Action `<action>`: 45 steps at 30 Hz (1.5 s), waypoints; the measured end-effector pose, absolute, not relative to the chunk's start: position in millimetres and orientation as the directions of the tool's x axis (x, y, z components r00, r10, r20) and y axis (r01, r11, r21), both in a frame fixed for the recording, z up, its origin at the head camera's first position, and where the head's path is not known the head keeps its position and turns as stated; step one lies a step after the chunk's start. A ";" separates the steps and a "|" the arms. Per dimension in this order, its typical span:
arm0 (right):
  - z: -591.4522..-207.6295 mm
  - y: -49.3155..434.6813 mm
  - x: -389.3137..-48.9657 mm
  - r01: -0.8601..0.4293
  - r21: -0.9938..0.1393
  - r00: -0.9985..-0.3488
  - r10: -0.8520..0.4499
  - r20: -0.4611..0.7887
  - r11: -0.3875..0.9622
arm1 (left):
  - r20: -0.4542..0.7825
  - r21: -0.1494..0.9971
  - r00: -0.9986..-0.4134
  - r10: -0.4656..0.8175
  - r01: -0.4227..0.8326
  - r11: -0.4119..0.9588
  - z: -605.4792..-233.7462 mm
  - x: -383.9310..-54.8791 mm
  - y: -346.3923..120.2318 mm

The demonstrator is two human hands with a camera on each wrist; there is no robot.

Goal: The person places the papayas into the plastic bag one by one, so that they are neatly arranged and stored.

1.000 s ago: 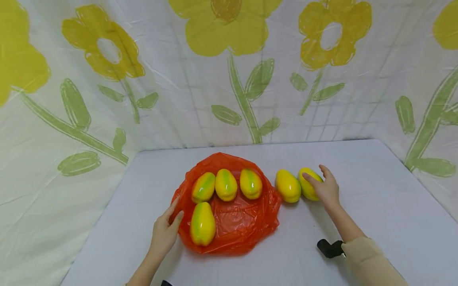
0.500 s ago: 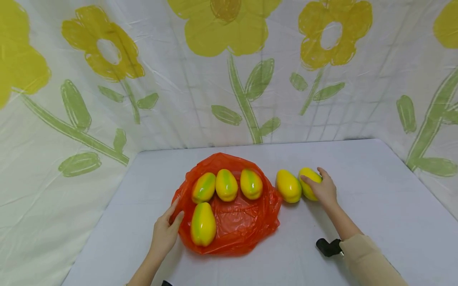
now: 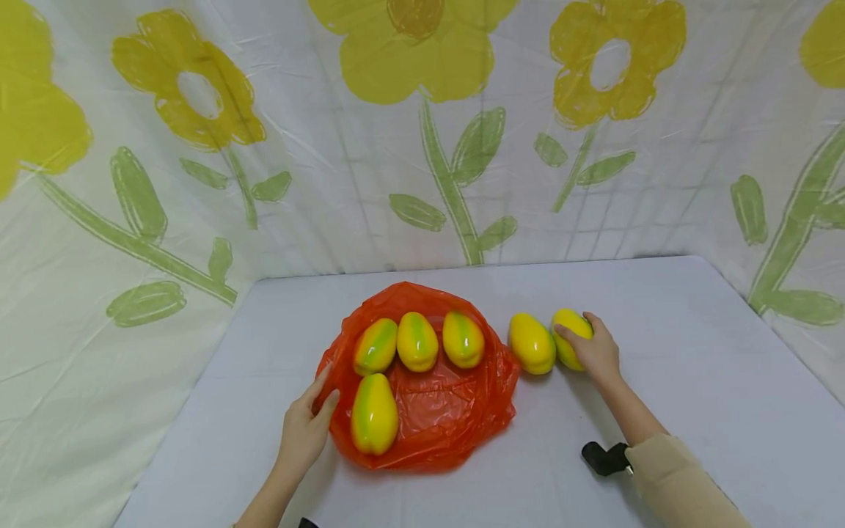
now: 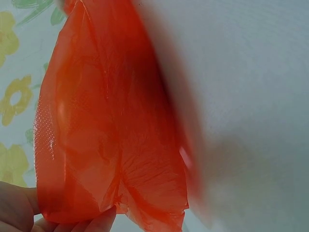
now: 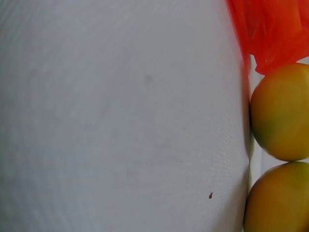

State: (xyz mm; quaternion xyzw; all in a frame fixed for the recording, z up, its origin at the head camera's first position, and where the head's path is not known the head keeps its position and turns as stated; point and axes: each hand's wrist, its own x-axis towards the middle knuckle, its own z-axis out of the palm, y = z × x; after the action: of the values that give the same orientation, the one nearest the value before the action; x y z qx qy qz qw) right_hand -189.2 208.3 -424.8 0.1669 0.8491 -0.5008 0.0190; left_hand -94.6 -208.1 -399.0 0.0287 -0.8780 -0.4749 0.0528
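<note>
A red plastic bag [image 3: 436, 403] lies spread wide on the table, its rim rolled into a ring. Several glossy yellow papayas with green streaks rest inside it, one papaya [image 3: 375, 414] nearest the front left. My left hand [image 3: 306, 429] grips the bag's left rim; in the left wrist view, thumb and fingers [image 4: 99, 222] pinch the red film. To the right of the bag, two more papayas sit side by side. My right hand [image 3: 599, 350] curls thumb and fingers round the outer papaya [image 3: 569, 345]. The inner papaya [image 3: 532, 343] sits between it and the bag's edge.
The white-covered table [image 3: 284, 315] ends at a hanging cloth [image 3: 317, 205] printed with yellow flowers. A black wrist fitting [image 3: 604, 460] juts out beside the right sleeve [image 3: 683, 477], close over the table.
My right hand has moved slightly left and closed its fingers round the outer papaya. The left hand, the bag and the other papayas stay where they were.
</note>
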 end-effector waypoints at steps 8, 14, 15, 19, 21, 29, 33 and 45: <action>-425.0 208.5 -187.8 0.313 -0.851 -0.940 0.268 -0.212 0.422 | 0.078 0.837 -0.993 -0.093 0.014 0.547 -398.6 -94.3 -207.7; -424.8 208.8 -187.7 0.317 -0.856 -0.935 0.286 -0.210 0.408 | 0.076 0.838 -0.993 -0.094 0.012 0.545 -398.6 -94.1 -207.6; -424.8 209.0 -187.5 0.318 -0.856 -0.933 0.294 -0.206 0.408 | 0.076 0.838 -0.993 -0.095 0.012 0.545 -398.7 -94.1 -207.5; -424.1 209.3 -185.9 0.318 -0.862 -0.928 0.315 -0.198 0.395 | 0.075 0.838 -0.992 -0.098 0.009 0.546 -398.3 -93.9 -206.9; -422.9 209.3 -185.3 0.316 -0.865 -0.927 0.320 -0.194 0.391 | 0.077 0.837 -0.992 -0.096 0.012 0.547 -397.7 -93.8 -206.7; -415.9 210.3 -184.7 0.291 -0.871 -0.928 0.336 -0.158 0.395 | 0.092 0.839 -0.992 -0.086 0.031 0.544 -397.2 -93.8 -206.9; -413.0 212.0 -184.3 0.289 -0.875 -0.926 0.344 -0.153 0.388 | 0.092 0.839 -0.992 -0.086 0.031 0.543 -397.4 -93.9 -207.0; -402.9 208.1 -177.8 0.270 -0.893 -0.919 0.373 -0.127 0.361 | 0.086 0.841 -0.992 -0.091 0.023 0.540 -397.3 -93.7 -207.0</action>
State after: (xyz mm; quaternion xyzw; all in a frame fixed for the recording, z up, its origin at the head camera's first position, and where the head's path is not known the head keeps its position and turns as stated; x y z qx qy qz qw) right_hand -177.8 208.1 -402.9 0.1952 0.8234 -0.5307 -0.0484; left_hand -93.7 -207.0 -397.3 0.0192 -0.8754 -0.4793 0.0594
